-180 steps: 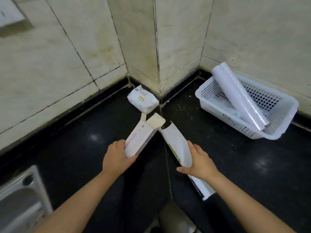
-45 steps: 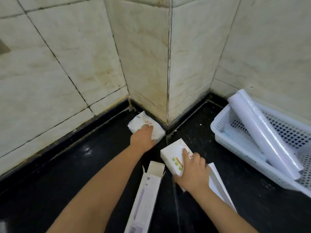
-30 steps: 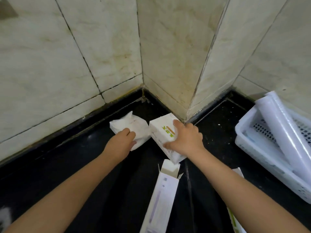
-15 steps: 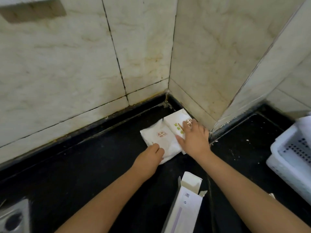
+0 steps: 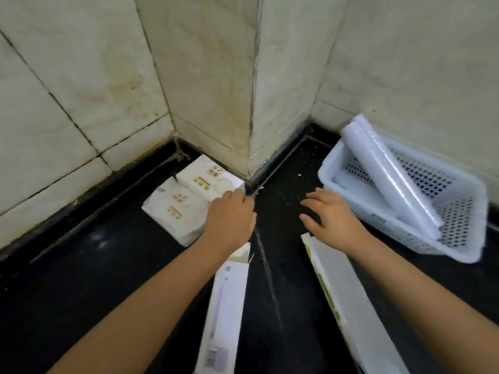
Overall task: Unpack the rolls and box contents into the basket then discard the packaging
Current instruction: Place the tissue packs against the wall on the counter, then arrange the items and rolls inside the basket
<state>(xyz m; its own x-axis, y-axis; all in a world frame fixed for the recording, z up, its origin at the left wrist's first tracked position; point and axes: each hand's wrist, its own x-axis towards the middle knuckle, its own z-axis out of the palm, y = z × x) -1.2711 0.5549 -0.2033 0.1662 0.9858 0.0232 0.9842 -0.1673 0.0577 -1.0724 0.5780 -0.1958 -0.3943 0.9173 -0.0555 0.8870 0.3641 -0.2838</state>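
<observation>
Packets (image 5: pixel 189 201), two white ones, lie touching against the wall; left hand (image 5: pixel 229 220) rests curled on them, right hand (image 5: pixel 328 215) hovers spread, holding nothing.

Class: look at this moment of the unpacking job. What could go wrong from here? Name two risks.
1. The roll leans on the basket rim, one end sticking out; adding more could tip it out.
2. Both packs sit against the wall, outside the basket; with the empty boxes nearby, they might get discarded by mistake.
</observation>
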